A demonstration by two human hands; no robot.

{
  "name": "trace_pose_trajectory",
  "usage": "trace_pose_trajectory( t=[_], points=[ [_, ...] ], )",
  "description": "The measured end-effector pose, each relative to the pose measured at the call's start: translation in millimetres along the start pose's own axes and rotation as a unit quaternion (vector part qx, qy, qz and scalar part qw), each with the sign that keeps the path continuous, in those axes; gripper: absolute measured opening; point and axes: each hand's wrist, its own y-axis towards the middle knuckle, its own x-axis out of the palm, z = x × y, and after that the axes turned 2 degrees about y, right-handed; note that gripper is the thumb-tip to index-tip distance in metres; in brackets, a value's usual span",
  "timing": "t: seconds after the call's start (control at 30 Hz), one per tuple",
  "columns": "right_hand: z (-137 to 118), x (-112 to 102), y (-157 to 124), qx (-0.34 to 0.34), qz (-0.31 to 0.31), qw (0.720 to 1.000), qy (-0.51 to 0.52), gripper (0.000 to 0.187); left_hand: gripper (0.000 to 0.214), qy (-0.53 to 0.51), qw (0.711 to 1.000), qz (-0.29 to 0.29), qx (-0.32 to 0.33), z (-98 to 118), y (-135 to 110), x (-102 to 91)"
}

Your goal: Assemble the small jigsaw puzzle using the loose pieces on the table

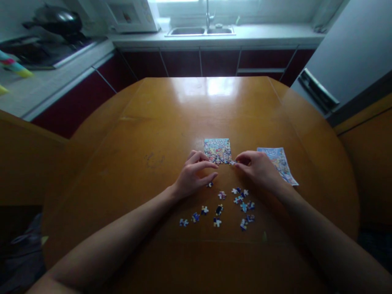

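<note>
A partly joined jigsaw puzzle (pixel 217 150) lies on the wooden table (pixel 147 134), straight in front of me. Beside its lower left corner is my left hand (pixel 196 173), thumb and fingers apart with nothing between them. My right hand (pixel 254 166) pinches a small puzzle piece (pixel 232 162) at the lower right corner of the joined part. Whether that piece is locked in, I cannot tell. Several loose pieces (pixel 238 199) are scattered nearer to me, and one loose piece (pixel 210 184) sits just below my left thumb.
A printed picture sheet (pixel 279 162) lies to the right, partly covered by my right hand. Past the table's far edge are a counter with a double sink (pixel 186 31) and a microwave (pixel 132 15). A dark pan (pixel 58 20) stands on the stove at left; a fridge (pixel 352 57) is at right.
</note>
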Motion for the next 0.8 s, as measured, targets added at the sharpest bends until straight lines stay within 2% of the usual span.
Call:
trace_pose_trajectory(
  t=[0.07,0.17,0.33,0.8],
  points=[
    [9,-3,3,0.014,0.010,0.999,-0.030,0.006,0.011,-0.001,1.000,-0.008,-0.006,0,0,0.1],
    [13,2,4,0.018,-0.006,1.000,-0.015,0.005,0.007,0.002,1.000,-0.013,-0.019,2,0,-0.6],
    [10,13,2,-0.008,0.001,1.000,-0.019,0.006,0.012,0.008,0.999,-0.011,-0.039,6,3,-2.4],
    [6,13,0,-0.024,0.008,0.999,-0.046,0.008,0.017,0.007,0.999,-0.011,-0.050,3,2,-1.4]
  ],
)
